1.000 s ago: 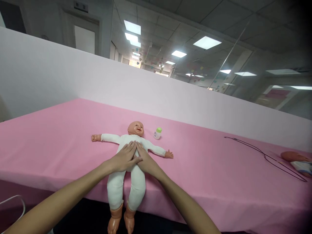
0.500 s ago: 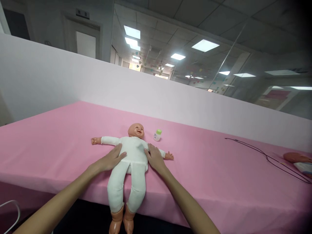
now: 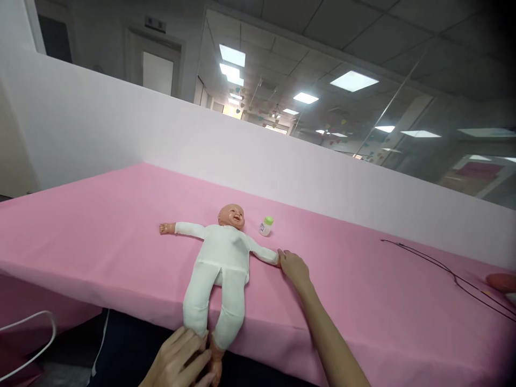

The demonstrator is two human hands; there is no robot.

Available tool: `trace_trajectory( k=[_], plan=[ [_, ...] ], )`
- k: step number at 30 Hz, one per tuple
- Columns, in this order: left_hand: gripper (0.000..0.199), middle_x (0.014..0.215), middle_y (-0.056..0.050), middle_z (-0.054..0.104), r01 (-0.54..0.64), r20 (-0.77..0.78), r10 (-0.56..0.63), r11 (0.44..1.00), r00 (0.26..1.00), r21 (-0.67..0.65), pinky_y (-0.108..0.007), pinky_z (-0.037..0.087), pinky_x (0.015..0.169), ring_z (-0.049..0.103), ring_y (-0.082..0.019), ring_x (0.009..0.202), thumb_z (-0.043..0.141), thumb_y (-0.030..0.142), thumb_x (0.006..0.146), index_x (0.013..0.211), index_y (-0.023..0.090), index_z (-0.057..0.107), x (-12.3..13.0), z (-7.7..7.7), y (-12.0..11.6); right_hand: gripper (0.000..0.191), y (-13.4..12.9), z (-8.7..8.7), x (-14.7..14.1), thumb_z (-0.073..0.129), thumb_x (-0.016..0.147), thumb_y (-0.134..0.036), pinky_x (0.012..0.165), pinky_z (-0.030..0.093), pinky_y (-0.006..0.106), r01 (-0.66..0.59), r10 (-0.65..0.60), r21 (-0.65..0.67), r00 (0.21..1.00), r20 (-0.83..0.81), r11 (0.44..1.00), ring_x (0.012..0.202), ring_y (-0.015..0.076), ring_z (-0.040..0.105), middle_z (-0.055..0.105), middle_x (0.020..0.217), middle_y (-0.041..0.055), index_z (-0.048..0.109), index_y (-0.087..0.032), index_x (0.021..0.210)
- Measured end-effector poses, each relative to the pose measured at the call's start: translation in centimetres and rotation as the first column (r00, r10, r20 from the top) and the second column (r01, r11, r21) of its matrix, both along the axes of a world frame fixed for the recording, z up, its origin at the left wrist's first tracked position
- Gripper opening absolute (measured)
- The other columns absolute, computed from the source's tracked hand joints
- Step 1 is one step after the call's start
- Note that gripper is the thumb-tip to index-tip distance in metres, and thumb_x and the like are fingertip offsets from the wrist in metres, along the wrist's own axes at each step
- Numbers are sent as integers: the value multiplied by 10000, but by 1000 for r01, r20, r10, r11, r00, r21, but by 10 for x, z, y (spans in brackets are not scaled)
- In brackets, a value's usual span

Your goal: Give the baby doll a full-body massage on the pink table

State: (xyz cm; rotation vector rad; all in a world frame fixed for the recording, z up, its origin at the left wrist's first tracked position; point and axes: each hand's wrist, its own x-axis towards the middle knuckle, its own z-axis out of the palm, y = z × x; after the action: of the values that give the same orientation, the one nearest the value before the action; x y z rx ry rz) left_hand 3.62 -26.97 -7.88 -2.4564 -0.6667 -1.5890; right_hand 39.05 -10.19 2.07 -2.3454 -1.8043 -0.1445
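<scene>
Left hand, bent fingers over one leg, closure unclear; doll, face-up on pink cloth, long axis running headward away from that hand; right hand, nearer the head, fingers over one arm at its end, pinch unclear

The doll and bottle suggest an infant-care training room.

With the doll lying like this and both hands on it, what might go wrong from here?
The doll has its lower legs past the front edge of the pink table cover, and the left hand is at one ankle; a pull there might drag it off. The right hand is at the end of its outstretched arm; swinging that arm up toward the head might knock the green-capped bottle beside it.
</scene>
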Motion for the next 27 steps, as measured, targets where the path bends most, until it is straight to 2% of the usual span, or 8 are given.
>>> trace_trajectory(
  k=[7,10,12,15,18,20,22,27],
  plan=[
    [224,907,-107,737,-127,-39,128,992,991,24,-377,621,661,712,-230,751,709,211,945,1165,188,745,-31,-41,0,521,-12,0,-1,295,1105,-492,719,433,352,38,-42,-51,996,-84,998,928,303,698,741,1087,204,673,-138,1043],
    [254,936,-112,740,-85,-90,85,996,992,4,-379,625,695,718,-238,791,714,280,968,1207,195,737,-42,-50,-1,462,-16,0,-3,331,1083,-534,684,423,347,49,-50,-12,984,-173,999,851,286,676,726,1037,180,602,-164,1030],
    [259,908,-91,737,-54,-102,53,999,993,-4,-332,604,664,706,-209,750,656,163,980,1225,198,731,-46,-57,0,388,-17,-1,-3,402,1054,-551,664,423,335,39,-26,42,958,-287,998,776,257,656,716,952,128,557,-202,986],
    [390,935,-95,749,-22,-94,18,999,995,-34,-304,610,697,728,-200,795,518,30,987,1284,189,714,-48,-71,0,368,-20,-2,-2,529,983,-603,599,422,313,-14,75,108,808,-584,994,564,200,577,639,694,2,519,-237,945],
    [426,986,-111,766,14,-76,-17,999,997,-51,-316,638,769,754,-222,899,505,46,1002,1359,189,689,-50,-78,-5,510,-24,-1,-3,698,838,-709,531,407,296,-58,214,216,525,-824,975,490,169,515,582,581,-33,595,-214,909],
    [464,988,-106,771,18,-44,-22,997,999,-70,-322,650,805,763,-228,940,504,56,1011,1424,202,657,-52,-73,-11,548,-27,3,-5,825,724,-694,537,420,287,-30,292,303,373,-881,952,552,155,525,615,633,1,669,-180,833],
    [482,1008,-97,770,1,32,2,995,999,-99,-293,654,816,770,-214,954,507,66,1022,1454,230,643,-53,-56,-14,507,-29,10,-8,899,671,-625,569,450,282,52,348,374,269,-898,926,617,149,530,647,710,28,727,-163,792],
    [313,1085,-68,754,-21,347,121,961,930,-277,-279,647,825,770,-203,943,620,139,1003,1238,279,772,-46,26,14,414,-18,34,-38,920,650,-523,569,478,282,251,503,512,106,-858,821,649,150,531,673,800,43,797,-184,853]
  ],
)
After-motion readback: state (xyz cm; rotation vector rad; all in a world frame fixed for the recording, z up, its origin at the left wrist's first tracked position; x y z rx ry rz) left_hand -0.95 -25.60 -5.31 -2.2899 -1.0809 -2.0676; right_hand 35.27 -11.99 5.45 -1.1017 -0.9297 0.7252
